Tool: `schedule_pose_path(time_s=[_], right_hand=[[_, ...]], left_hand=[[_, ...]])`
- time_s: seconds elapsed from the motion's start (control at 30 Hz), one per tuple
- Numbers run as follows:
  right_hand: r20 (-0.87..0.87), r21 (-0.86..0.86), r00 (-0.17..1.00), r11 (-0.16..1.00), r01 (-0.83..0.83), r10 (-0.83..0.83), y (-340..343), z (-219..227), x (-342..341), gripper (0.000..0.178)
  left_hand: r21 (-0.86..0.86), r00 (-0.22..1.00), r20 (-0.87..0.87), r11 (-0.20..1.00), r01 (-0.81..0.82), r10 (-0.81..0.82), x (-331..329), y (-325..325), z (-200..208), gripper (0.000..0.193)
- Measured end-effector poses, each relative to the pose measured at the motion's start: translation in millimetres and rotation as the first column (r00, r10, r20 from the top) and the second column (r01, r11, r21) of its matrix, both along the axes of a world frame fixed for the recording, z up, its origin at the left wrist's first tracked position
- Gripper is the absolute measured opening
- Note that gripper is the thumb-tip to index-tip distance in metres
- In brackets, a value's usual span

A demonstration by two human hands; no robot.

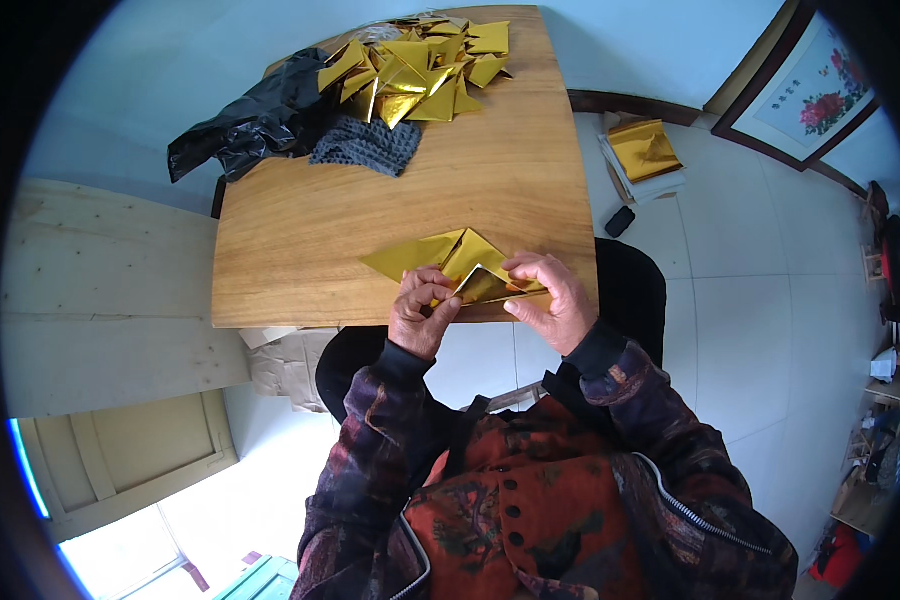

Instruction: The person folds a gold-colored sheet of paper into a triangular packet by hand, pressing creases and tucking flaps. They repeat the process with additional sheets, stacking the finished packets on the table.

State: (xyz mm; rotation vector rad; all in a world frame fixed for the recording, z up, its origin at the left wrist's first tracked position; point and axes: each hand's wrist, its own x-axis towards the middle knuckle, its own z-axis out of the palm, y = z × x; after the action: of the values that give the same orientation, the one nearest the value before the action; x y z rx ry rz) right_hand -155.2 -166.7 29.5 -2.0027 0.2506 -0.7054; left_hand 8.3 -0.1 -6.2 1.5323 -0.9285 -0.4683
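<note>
A sheet of gold foil paper (pixel 420 255), folded into pointed flaps, lies at the near edge of the wooden table (pixel 370 212). My left hand (pixel 425 308) pinches the paper near its middle, thumb against curled fingers. On the right side, my right hand (pixel 555 300) grips the folded paper, with fingertips on the upper edge and the thumb lower down. Between the hands a small flap stands up, showing a pale edge and a shiny dark inner face. Part of the paper's near side is hidden by my fingers.
At the table's far end lies a pile of folded gold paper pieces (pixel 410 75), beside a black plastic bag (pixel 260 115) and a grey textured cloth (pixel 368 146). A stack of gold sheets (pixel 642 150) and a small black object (pixel 620 221) lie on the floor to the right.
</note>
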Motion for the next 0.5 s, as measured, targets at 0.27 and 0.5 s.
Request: schedule_pose_path(time_s=[0.27, 0.5], right_hand=[[0.0, -0.054, 0.998, 0.997, 0.056, -0.056, 2.8, -3.2, 11.1, 0.015], [-0.002, -0.038, 0.998, 0.998, 0.056, -0.057, 3.0, -6.5, 12.0, 0.017]], left_hand=[[0.008, 1.0, 0.014, 1.0, -0.002, 0.002, 0.5, 0.5, 0.7, 0.008], [0.025, 1.0, 0.018, 1.0, -0.015, 0.014, -0.1, 0.0, 2.1, 0.008]])
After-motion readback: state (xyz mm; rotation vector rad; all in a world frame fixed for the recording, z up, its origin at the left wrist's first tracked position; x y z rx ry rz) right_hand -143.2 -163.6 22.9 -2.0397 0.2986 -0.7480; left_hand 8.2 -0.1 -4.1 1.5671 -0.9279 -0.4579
